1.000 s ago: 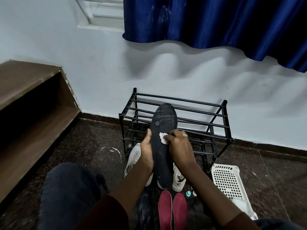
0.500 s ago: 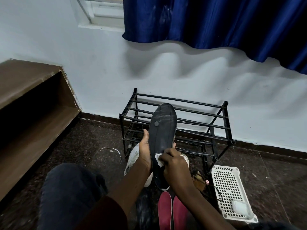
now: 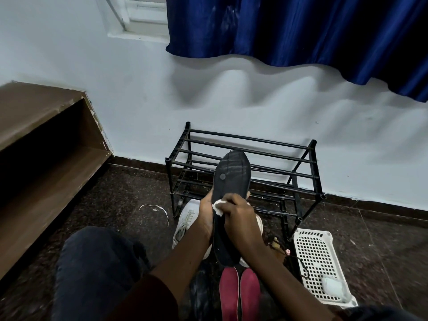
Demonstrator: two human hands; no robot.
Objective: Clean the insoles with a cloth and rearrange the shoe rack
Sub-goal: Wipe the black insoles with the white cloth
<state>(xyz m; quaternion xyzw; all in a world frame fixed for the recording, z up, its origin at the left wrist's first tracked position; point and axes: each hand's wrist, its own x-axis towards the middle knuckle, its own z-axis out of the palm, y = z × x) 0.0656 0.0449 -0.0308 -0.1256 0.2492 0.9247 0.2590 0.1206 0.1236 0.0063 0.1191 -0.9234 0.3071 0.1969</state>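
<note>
Head view: the person sits on the dark stone floor [image 3: 120, 195] facing a black metal shoe rack [image 3: 312, 144] that stands against the pale wall [image 3: 139, 89]. The left hand [image 3: 206, 216] grips a black insole [image 3: 231, 179] by its left edge, fingers wrapped behind it, and holds it upright with the toe end up in front of the rack's bars. The right hand [image 3: 240, 218] is curled round a small white cloth [image 3: 218, 206], pinching it and pressing it against the middle of the insole's face. The heel end of the insole hangs just above a pair of red insoles [image 3: 228, 293] lying side by side on the floor between the person's legs. A white sneaker [image 3: 185, 223] lies on the floor behind the left wrist, beside the rack's front left leg; part of a second white shoe shows behind the right hand. To the right of the rack sits a white perforated basket [image 3: 317, 249] with a pale wad [image 3: 333, 287] in its near corner. A brown wooden shelf [image 3: 34, 117] runs along the left, and a blue curtain [image 3: 301, 31] hangs above the rack. A thin white string [image 3: 155, 207] lies on the floor left of the rack
</note>
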